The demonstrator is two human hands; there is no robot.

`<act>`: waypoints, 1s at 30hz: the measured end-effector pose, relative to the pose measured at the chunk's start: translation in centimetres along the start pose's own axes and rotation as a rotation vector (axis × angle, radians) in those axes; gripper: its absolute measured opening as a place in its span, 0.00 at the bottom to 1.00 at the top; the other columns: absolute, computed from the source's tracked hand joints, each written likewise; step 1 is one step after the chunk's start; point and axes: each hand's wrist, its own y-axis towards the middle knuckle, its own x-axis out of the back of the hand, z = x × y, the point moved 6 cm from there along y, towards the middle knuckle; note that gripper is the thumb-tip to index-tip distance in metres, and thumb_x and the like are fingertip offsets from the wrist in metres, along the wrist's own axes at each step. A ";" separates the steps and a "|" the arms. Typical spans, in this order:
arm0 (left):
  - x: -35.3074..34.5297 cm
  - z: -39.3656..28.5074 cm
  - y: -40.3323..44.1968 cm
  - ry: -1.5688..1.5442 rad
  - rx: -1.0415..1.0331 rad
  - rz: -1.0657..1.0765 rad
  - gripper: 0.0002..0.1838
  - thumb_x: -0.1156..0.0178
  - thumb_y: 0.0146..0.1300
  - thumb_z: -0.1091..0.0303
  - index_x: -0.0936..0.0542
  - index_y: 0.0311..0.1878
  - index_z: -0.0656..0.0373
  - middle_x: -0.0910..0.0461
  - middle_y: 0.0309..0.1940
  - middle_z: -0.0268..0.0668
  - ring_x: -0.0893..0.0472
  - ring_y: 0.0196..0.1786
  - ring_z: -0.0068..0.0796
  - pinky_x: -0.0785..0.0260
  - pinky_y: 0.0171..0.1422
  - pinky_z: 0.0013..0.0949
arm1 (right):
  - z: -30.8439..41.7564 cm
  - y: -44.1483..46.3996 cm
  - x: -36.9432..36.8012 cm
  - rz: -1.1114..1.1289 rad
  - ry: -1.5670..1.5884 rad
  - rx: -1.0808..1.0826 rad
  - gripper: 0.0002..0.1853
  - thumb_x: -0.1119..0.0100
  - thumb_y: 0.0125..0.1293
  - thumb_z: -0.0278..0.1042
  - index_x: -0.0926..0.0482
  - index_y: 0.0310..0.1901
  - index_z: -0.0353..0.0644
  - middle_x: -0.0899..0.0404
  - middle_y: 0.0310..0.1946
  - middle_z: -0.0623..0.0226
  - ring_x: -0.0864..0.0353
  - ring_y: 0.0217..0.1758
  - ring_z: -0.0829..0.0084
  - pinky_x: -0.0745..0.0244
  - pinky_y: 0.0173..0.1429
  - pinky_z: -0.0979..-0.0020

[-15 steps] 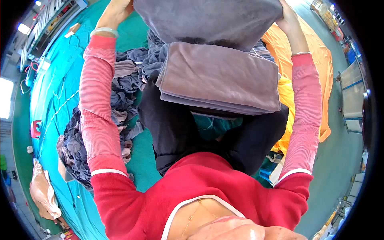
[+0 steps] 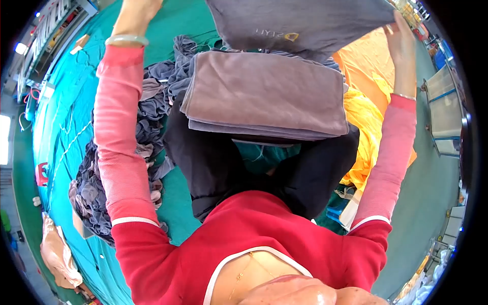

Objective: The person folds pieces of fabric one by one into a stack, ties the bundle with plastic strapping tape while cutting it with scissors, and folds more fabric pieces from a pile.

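Head view: at the left, a heap of crumpled grey cloths (image 2: 94, 195) lies loose on the green sheet (image 2: 66, 140). Next comes the left hand (image 2: 139, 9), raised at the top edge, its arm stretched forward; the frame cuts off its fingers, so whether they are spread or have hold of anything I cannot tell. In the middle, a folded stack (image 2: 267, 94) rests across the black-trousered legs (image 2: 206, 152), which seem to prop it within easy reach. Beyond the stack, the grey cloth (image 2: 297, 18) hangs in the air, probably held by its corner so it falls spread out. Yellow cloth (image 2: 363, 129) lies right of the stack. Farthest right, the right hand (image 2: 403, 43), arm extended forward and outward, pinches the grey cloth's right corner between its fingers.
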 end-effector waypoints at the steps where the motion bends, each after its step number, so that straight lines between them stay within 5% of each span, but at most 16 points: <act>1: -1.0 -1.5 -1.1 0.053 -0.044 -0.001 0.13 0.42 0.61 0.75 0.24 0.50 0.58 0.21 0.40 0.30 0.23 0.40 0.20 0.31 0.43 0.23 | 1.0 0.3 1.4 -0.001 0.031 0.018 0.16 0.39 0.64 0.39 0.23 0.52 0.46 0.23 0.53 0.65 0.29 0.60 0.68 0.48 0.71 0.59; 4: 1.5 -3.4 -4.3 0.088 -0.183 -0.041 0.23 0.41 0.63 0.68 0.29 0.61 0.64 0.30 0.61 0.40 0.29 0.63 0.37 0.38 0.68 0.40 | 5.7 -4.0 2.7 0.072 0.069 0.060 0.16 0.41 0.65 0.39 0.22 0.52 0.44 0.19 0.47 0.65 0.30 0.62 0.69 0.45 0.71 0.55; 7: 1.0 -6.4 -12.7 0.205 -0.231 -0.044 0.17 0.44 0.61 0.74 0.27 0.53 0.65 0.27 0.50 0.39 0.27 0.55 0.36 0.39 0.68 0.47 | 9.0 -11.0 8.1 0.176 0.222 0.069 0.20 0.40 0.63 0.39 0.26 0.53 0.37 0.26 0.55 0.57 0.30 0.62 0.60 0.43 0.70 0.55; 8: 2.9 -6.5 -15.6 0.486 -0.338 0.075 0.11 0.43 0.60 0.73 0.25 0.46 0.61 0.25 0.45 0.39 0.23 0.44 0.35 0.31 0.54 0.46 | 9.6 -13.9 9.3 0.277 0.405 -0.001 0.24 0.40 0.62 0.36 0.30 0.55 0.29 0.29 0.59 0.53 0.32 0.63 0.56 0.43 0.72 0.56; 10: -2.6 -6.5 -18.2 -0.054 -0.359 0.262 0.06 0.38 0.55 0.73 0.26 0.27 0.55 0.30 0.19 0.33 0.30 0.21 0.29 0.45 0.27 0.32 | 9.2 -20.6 8.1 0.174 0.380 0.190 0.24 0.41 0.62 0.35 0.31 0.56 0.28 0.31 0.59 0.48 0.29 0.60 0.54 0.36 0.68 0.56; 11: -3.8 -6.3 -18.4 -0.045 -0.274 0.528 0.07 0.39 0.56 0.73 0.27 0.25 0.55 0.30 0.20 0.32 0.29 0.22 0.30 0.44 0.27 0.31 | 8.2 -20.8 8.7 0.253 0.237 0.146 0.22 0.41 0.62 0.37 0.29 0.55 0.32 0.30 0.58 0.51 0.28 0.58 0.57 0.34 0.65 0.57; 12: -3.7 -5.4 -19.0 -0.008 -0.143 0.486 0.02 0.41 0.57 0.73 0.24 0.30 0.57 0.27 0.23 0.33 0.27 0.24 0.29 0.41 0.28 0.32 | 7.5 -20.7 10.0 0.330 0.094 0.101 0.21 0.40 0.62 0.38 0.27 0.53 0.36 0.29 0.56 0.54 0.27 0.55 0.60 0.33 0.62 0.59; 14: -3.9 -4.1 -17.9 0.487 -0.362 0.399 0.02 0.41 0.58 0.75 0.23 0.34 0.60 0.25 0.25 0.33 0.26 0.27 0.25 0.37 0.28 0.31 | 5.2 -19.3 10.6 0.390 -0.258 -0.049 0.18 0.42 0.63 0.37 0.25 0.53 0.38 0.27 0.53 0.58 0.25 0.47 0.65 0.29 0.53 0.67; 16: -4.0 -0.7 -14.7 0.303 0.159 0.015 0.10 0.34 0.56 0.71 0.19 0.41 0.61 0.17 0.26 0.32 0.22 0.27 0.22 0.31 0.34 0.22 | 1.8 -17.5 8.3 0.012 -0.177 -0.167 0.14 0.45 0.67 0.30 0.24 0.52 0.35 0.22 0.47 0.64 0.24 0.47 0.75 0.30 0.54 0.73; 17: -4.0 0.9 -13.1 0.439 0.150 0.031 0.12 0.36 0.58 0.68 0.20 0.44 0.60 0.18 0.27 0.33 0.22 0.28 0.20 0.32 0.33 0.21 | -0.6 -15.3 7.5 0.223 -0.091 -0.264 0.13 0.46 0.69 0.31 0.24 0.51 0.35 0.21 0.48 0.67 0.24 0.48 0.79 0.31 0.55 0.74; 20: -4.4 5.4 -11.4 0.816 0.342 0.133 0.21 0.39 0.63 0.56 0.25 0.54 0.60 0.18 0.27 0.39 0.22 0.27 0.24 0.32 0.30 0.25 | -5.5 -14.9 6.9 0.214 -0.262 -0.509 0.21 0.49 0.71 0.41 0.28 0.60 0.38 0.24 0.53 0.72 0.26 0.51 0.79 0.31 0.54 0.70; 22: -5.4 7.5 -13.0 1.094 0.386 0.333 0.37 0.42 0.61 0.46 0.36 0.65 0.63 0.19 0.37 0.54 0.19 0.44 0.53 0.29 0.49 0.45 | -7.6 -17.1 8.2 0.316 -0.442 -0.682 0.22 0.52 0.71 0.44 0.28 0.60 0.40 0.25 0.54 0.73 0.27 0.54 0.78 0.30 0.53 0.67; 24: -6.9 8.6 -14.3 0.928 0.052 0.446 0.38 0.41 0.61 0.52 0.41 0.67 0.66 0.24 0.48 0.61 0.25 0.56 0.56 0.35 0.61 0.44 | -8.8 -19.4 8.6 0.254 -0.243 -0.887 0.21 0.50 0.71 0.40 0.28 0.60 0.38 0.25 0.54 0.71 0.26 0.55 0.78 0.28 0.52 0.67; 25: -7.3 8.9 -14.6 0.813 0.018 0.469 0.36 0.42 0.62 0.59 0.42 0.68 0.67 0.28 0.56 0.58 0.29 0.63 0.50 0.40 0.67 0.38 | -9.2 -20.4 8.5 0.218 -0.140 -0.991 0.20 0.49 0.70 0.38 0.29 0.60 0.38 0.25 0.54 0.70 0.26 0.55 0.77 0.28 0.52 0.67; 28: -7.6 8.8 -12.8 0.526 0.087 0.492 0.33 0.45 0.61 0.65 0.39 0.68 0.65 0.35 0.66 0.45 0.38 0.70 0.37 0.52 0.74 0.32 | -7.6 -18.8 6.7 0.141 -0.091 -0.706 0.20 0.47 0.68 0.31 0.30 0.61 0.36 0.25 0.54 0.68 0.24 0.53 0.76 0.27 0.53 0.69; 30: -7.2 5.5 -11.3 0.550 0.098 0.449 0.25 0.48 0.60 0.70 0.29 0.62 0.65 0.29 0.62 0.40 0.32 0.65 0.31 0.46 0.71 0.31 | -5.0 -17.6 4.6 0.162 -0.146 -0.491 0.22 0.46 0.67 0.27 0.31 0.62 0.35 0.24 0.53 0.65 0.23 0.52 0.75 0.28 0.57 0.72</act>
